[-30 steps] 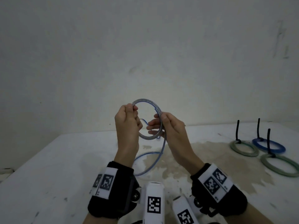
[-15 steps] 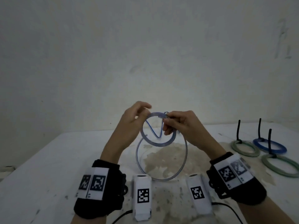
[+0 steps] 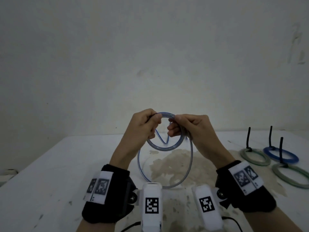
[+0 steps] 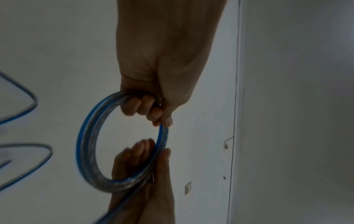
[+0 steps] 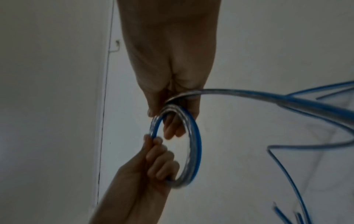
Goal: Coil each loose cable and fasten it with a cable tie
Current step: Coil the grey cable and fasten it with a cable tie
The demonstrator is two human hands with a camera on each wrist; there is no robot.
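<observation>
Spanning the lower head view: white surface, stained brown at centre; clear blue-striped cable held above it, upper part wound into a small coil, loose loop hanging down to the surface; left hand on coil's left side, fingers curled round the strands; right hand on coil's right side, fingers through the ring, thumb clamping the strands; well apart at far right, three finished coils lying flat: pale green coil, blue coil, second green coil, each bearing an upright black tie.
</observation>
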